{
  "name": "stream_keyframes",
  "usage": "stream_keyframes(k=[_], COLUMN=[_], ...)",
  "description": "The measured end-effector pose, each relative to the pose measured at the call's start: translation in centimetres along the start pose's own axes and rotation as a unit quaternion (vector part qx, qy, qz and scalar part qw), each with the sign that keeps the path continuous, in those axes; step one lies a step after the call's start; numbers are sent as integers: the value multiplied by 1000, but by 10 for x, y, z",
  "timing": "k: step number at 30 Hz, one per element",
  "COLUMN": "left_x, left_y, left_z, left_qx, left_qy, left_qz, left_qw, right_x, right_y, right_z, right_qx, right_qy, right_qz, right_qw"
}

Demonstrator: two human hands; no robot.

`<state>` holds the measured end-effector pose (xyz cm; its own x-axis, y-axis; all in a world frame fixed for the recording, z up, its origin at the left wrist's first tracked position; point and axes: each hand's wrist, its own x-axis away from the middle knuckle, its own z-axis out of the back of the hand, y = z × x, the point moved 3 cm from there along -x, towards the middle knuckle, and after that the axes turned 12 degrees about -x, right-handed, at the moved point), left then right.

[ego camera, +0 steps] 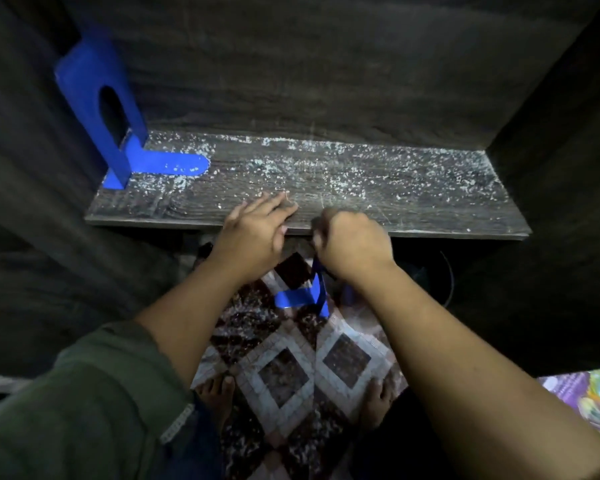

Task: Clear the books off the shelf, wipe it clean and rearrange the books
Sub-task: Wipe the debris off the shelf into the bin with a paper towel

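- Shelf, directly before me, is gritty with white specks.
- My left hand lies flat on its front edge, holding nothing.
- My right hand is fisted round a blue bookend below that edge. I judge it stiff and light, best gripped by the upright.

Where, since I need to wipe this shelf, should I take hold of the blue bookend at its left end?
Put the grip on the upright plate of the blue bookend, beside its arched cutout, coming from the front right. The plate stands close to the left wall, so that side is shut off. Its tongue lies flat on the dusty shelf, offering no raised edge.
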<state>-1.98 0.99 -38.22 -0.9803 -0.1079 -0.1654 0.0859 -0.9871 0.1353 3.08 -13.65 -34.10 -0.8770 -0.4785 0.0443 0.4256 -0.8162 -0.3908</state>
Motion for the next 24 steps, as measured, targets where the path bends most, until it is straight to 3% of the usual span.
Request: stream_keyframes(k=[2, 4, 6, 11, 13, 15, 20, 24], left_x=[3, 6, 9, 11, 6, -4, -26, -33], left_y=[-7, -17, -32, -87, -110, -131, -161, -138], left_z=[14, 29, 49, 120, 149, 168, 174, 179], left_qx=[-3, -39, -91, -232, -264, -250, -159, -188], left_qy=[0, -8, 13, 172, 199, 189, 73, 129], left_qz=[40, 81, 109, 172, 210, 250, 345, 265], left_qw=[999, 996, 990, 942, 920, 916, 922, 937], right_x=[5, 0, -8, -19, -20, -21, -24, -25], right_y=[4, 14, 25, 30, 29, 28, 29, 30], right_z=[2, -18, -40, -52, -48, -43, -40, -40], right_qx=[-41, -35, 39, 75, 81, 82, 71, 61], right_qy=[90, 43, -19, -15, -16, -18, -21, -24], right_qz=[47, 66, 64, 82, 96, 114, 128, 127], right_qw=[994, 996, 997, 994, 992, 990, 989, 990])
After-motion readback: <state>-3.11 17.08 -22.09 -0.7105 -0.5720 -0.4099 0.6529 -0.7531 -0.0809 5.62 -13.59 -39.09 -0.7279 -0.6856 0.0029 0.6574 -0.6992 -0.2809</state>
